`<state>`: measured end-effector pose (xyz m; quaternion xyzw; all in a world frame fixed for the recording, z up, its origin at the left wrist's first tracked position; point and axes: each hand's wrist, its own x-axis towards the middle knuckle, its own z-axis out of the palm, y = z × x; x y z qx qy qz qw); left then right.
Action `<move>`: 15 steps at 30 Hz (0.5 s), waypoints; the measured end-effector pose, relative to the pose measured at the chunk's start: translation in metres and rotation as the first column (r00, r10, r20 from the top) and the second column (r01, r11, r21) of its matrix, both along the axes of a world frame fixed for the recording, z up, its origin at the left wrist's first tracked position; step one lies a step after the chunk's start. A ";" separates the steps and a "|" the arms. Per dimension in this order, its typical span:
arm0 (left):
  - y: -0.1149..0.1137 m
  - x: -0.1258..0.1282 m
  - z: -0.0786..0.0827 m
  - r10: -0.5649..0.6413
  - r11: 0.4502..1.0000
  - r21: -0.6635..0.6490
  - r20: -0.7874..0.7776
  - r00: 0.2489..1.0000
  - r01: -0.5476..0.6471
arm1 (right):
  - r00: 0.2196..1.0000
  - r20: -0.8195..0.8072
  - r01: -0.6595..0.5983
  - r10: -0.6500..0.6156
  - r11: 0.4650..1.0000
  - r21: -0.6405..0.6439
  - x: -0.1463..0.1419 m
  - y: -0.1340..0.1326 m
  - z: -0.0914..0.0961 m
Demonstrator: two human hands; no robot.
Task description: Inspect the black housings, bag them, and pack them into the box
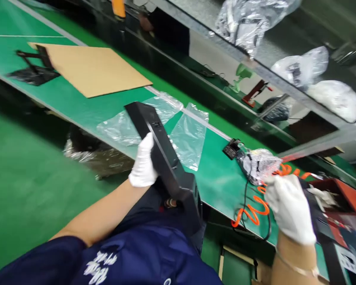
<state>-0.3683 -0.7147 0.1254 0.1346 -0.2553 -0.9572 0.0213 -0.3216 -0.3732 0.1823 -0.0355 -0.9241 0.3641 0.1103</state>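
- nr the btm edge: wearer's navy shirt (154,257) w/ white lettering on the chest
- just in front of it: blk part (169,158), long & boxy, slanting up & left from the lap, crossing the bench edge in view; lower end wider, w/ a cutout
- on its left side, abt midway: l hand (144,162), white glove, grasping the part
- off to the r, well apart from the part: r hand (290,208), white glove too, fingers curled in; can't tell if it grips anything
- by the r hand: orange hose (253,211), coiled, & a blk cable (245,194), both on the green bench (216,178)
- just past those: wrapped bundle (261,162) in clear plastic, small blk block (231,148) beside it
- far r of the r hand: red bin (350,194) w/ bits inside, blurred
- past the part: 2 clear bags (191,138), flat on the bench, one partly behind the part's upper end
- further up the bench, l: cardboard (97,69), lying flat, w/ a blk stand (35,67) next to it
- beyond the bench: shelf (320,105) w/ plastic-wrapped bundles
- behind, under the shelf: green fan (242,75), red tool (253,93), another person's dark top (172,31)
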 end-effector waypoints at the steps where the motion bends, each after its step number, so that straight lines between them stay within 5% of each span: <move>1: 0.002 -0.003 -0.003 0.007 1.000 0.003 0.010 1.000 -0.007 | 0.998 0.030 -0.063 0.061 0.997 0.040 0.015 -0.023 -0.008; 4: 0.008 -0.014 -0.010 0.045 0.999 -0.001 0.035 0.998 -0.045 | 0.962 0.082 -0.271 0.259 0.923 0.274 0.047 -0.088 -0.034; 7: 0.011 -0.019 -0.015 0.064 0.998 -0.032 0.043 0.997 -0.062 | 0.945 -0.066 -0.174 0.320 0.666 0.726 0.052 -0.131 -0.054; 10: 0.010 -0.020 -0.016 0.069 0.996 -0.054 0.055 0.996 -0.067 | 0.927 -0.155 -0.021 0.342 0.460 0.888 0.044 -0.150 -0.062; 13: 0.004 -0.021 -0.015 0.106 0.993 -0.066 0.072 0.992 -0.101 | 0.938 -0.154 0.013 0.312 0.410 0.912 0.035 -0.153 -0.062; 15: -0.002 -0.020 -0.016 0.110 0.992 -0.066 0.041 0.993 -0.107 | 0.949 -0.143 0.000 0.281 0.453 0.891 0.029 -0.149 -0.060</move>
